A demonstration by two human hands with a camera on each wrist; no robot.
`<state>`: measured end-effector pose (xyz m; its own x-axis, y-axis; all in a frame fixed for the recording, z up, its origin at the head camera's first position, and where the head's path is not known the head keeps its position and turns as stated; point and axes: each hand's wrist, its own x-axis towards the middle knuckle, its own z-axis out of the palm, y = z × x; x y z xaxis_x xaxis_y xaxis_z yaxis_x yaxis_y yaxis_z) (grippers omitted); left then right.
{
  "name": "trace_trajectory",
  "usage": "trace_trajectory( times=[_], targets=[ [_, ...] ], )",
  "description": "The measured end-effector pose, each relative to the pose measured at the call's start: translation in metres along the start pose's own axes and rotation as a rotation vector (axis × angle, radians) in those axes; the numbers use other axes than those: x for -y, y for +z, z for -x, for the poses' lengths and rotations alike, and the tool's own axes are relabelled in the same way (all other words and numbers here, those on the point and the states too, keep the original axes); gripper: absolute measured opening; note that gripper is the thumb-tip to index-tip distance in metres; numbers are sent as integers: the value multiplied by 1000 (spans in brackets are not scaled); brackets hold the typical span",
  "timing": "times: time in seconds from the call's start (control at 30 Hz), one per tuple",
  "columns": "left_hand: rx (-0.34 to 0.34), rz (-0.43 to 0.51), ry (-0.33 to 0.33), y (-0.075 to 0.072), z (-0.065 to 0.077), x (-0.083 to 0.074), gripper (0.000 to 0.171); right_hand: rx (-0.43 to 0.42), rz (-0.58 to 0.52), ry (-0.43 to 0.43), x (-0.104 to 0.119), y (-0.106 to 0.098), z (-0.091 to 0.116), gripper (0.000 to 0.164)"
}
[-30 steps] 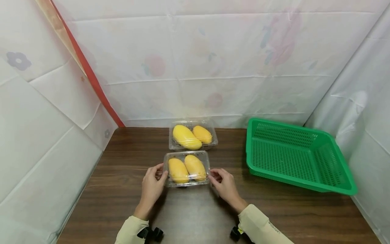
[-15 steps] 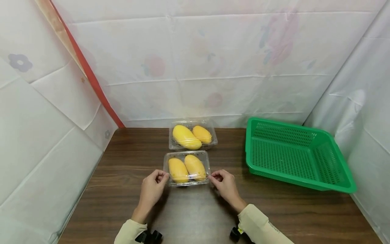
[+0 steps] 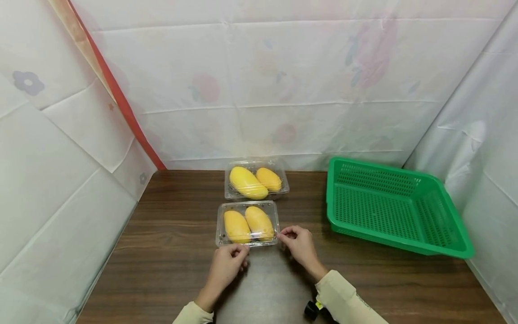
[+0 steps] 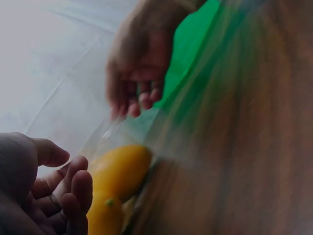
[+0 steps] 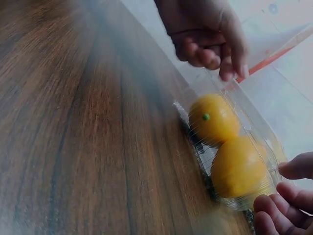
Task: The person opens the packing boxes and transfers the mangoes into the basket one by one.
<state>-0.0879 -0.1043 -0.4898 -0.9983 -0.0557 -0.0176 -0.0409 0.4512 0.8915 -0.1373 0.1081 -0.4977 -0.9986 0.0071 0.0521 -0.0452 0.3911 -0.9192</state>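
Two yellow mangoes (image 3: 259, 222) lie in a clear plastic clamshell container (image 3: 220, 222) with its lid down. My left hand (image 3: 228, 265) is just at the container's front edge, fingers loosely curled. The left wrist view shows that hand (image 4: 54, 191) with a gap by the thumb and nothing gripped. At the front right corner, my right hand (image 3: 298, 245) pinches the rim between thumb and fingers. The right wrist view shows this hand (image 5: 288, 200) beside the ribbed side of the container (image 5: 252, 196).
Behind stands a second clear container (image 3: 283, 189) with two mangoes (image 3: 247, 182). A green perforated basket (image 3: 400, 245) sits at the right on the brown wooden table (image 3: 170, 252). White sheeting (image 3: 251, 81) lines the back and sides.
My left hand has left the container's left side and moved right and nearer, to the front edge. My right hand stays at the right corner. The container has hardly moved.
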Motion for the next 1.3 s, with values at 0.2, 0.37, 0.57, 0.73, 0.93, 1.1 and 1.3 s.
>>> trace_trajectory(
  times=[0.2,0.37,0.57,0.73,0.93,1.1,1.3],
  targets=[
    [80,197,-89,16,2,6,21,17,-21,41,1,1,0,12],
    [189,414,-233,25,-1,11,32,12,-27,58,3,1,0,12],
    [237,606,-376,33,-6,16,40,14,-26,83,6,1,0,11],
    [222,752,-436,36,-7,15,30,21,-29,121,8,0,0,13],
    [187,823,-449,41,-8,8,24,32,-47,157,9,-2,0,14],
    [141,814,-462,45,-9,5,24,51,-55,178,6,-2,-1,16],
    [93,809,-467,49,-10,2,23,79,-102,204,5,0,-2,18]
  ],
)
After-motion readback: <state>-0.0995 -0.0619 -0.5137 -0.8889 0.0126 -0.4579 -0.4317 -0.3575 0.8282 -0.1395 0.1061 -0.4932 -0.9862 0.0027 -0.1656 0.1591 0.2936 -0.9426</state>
